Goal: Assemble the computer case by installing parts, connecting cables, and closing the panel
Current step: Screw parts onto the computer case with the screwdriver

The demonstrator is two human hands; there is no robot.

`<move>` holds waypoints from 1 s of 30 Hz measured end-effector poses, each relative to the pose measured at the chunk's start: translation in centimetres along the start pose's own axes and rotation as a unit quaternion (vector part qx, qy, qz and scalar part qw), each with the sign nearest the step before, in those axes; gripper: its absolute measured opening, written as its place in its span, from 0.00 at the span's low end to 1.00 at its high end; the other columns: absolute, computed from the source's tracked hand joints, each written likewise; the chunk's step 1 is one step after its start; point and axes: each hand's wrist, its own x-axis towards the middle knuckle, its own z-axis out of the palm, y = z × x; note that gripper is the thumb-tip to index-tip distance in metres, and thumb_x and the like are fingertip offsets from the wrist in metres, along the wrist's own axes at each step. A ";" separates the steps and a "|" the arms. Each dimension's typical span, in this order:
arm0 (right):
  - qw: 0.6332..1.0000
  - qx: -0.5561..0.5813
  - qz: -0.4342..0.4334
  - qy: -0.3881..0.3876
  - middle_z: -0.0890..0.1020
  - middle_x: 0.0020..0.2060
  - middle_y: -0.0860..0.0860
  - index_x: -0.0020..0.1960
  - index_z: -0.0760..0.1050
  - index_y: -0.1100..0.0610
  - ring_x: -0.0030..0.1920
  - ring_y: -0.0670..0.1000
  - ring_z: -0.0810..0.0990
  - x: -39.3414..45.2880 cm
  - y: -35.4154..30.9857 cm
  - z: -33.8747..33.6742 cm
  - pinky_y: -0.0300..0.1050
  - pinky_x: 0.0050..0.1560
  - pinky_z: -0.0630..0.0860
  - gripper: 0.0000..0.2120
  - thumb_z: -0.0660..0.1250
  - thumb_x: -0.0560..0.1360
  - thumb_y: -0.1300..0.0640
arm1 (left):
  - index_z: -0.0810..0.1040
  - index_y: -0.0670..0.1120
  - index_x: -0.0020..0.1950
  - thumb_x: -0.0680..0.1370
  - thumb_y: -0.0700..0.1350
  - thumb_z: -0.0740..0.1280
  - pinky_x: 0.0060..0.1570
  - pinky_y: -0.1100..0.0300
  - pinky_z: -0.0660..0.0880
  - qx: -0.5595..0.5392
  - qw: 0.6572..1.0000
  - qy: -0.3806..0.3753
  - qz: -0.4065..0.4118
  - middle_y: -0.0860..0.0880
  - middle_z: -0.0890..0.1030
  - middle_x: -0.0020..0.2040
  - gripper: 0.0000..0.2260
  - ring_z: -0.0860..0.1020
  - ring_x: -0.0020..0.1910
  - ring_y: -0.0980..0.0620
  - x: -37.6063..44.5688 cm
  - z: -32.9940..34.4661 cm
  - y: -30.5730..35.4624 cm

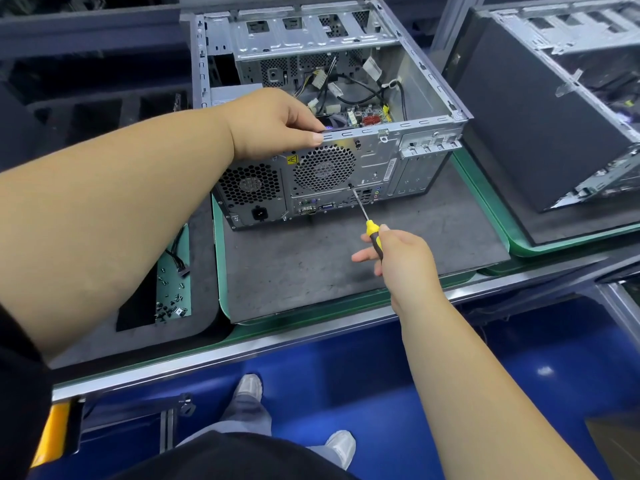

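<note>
An open metal computer case (419, 98) lies on its side on a grey mat (346, 265), rear panel facing me, with cables and a motherboard visible inside. My left hand (277, 123) grips the top edge of the rear panel, thumb on the outside. My right hand (398, 251) holds a yellow-and-black screwdriver (372, 233). Its tip touches the lower right corner of the round fan grille (323, 168).
A green-edged tray (485, 188) carries the mat. At the left, a recess holds several loose screws (169, 303) and a black cable connector (180, 261). A second open case (554, 98) stands at the right. The bench's metal front rail runs below, blue floor beneath.
</note>
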 end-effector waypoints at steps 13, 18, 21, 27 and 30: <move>0.998 -0.009 -0.060 0.030 0.81 0.36 0.52 0.44 0.73 0.55 0.27 0.47 0.70 0.0 0.3 0.0 0.46 0.36 0.73 0.10 0.69 0.76 0.49 | 0.72 0.51 0.58 0.81 0.57 0.59 0.51 0.55 0.67 0.142 0.982 -0.116 0.039 0.50 0.76 0.51 0.12 0.74 0.48 0.47 1.5 -0.9 0.8; 0.997 -0.009 -0.056 0.044 0.82 0.36 0.47 0.45 0.74 0.55 0.23 0.41 0.71 0.1 0.6 0.1 0.42 0.32 0.72 0.10 0.69 0.76 0.49 | 0.64 0.54 0.69 0.81 0.58 0.59 0.51 0.55 0.65 0.177 0.970 -0.167 0.017 0.52 0.72 0.51 0.19 0.72 0.50 0.47 2.2 -1.0 0.6; 0.997 -0.023 -0.062 0.045 0.83 0.34 0.45 0.45 0.75 0.55 0.23 0.41 0.73 0.2 1.0 0.1 0.44 0.33 0.72 0.11 0.69 0.77 0.48 | 0.63 0.52 0.71 0.82 0.57 0.59 0.51 0.56 0.64 0.171 0.970 -0.171 0.023 0.52 0.70 0.51 0.19 0.71 0.49 0.48 2.4 -1.0 0.4; 0.997 -0.061 -0.024 0.039 0.81 0.26 0.44 0.40 0.79 0.53 0.20 0.41 0.71 0.8 0.8 0.2 0.43 0.34 0.69 0.18 0.60 0.82 0.45 | 0.64 0.51 0.72 0.82 0.56 0.60 0.53 0.58 0.64 0.138 0.977 -0.157 0.031 0.53 0.71 0.53 0.20 0.71 0.52 0.50 2.3 -0.8 -0.1; 0.996 -0.028 0.082 0.003 0.76 0.19 0.48 0.36 0.80 0.55 0.20 0.46 0.69 1.6 -0.6 0.5 0.44 0.32 0.65 0.27 0.53 0.84 0.44 | 0.65 0.51 0.72 0.82 0.55 0.61 0.56 0.58 0.64 0.120 0.980 -0.157 0.034 0.54 0.71 0.58 0.21 0.72 0.57 0.50 2.2 -0.7 -0.2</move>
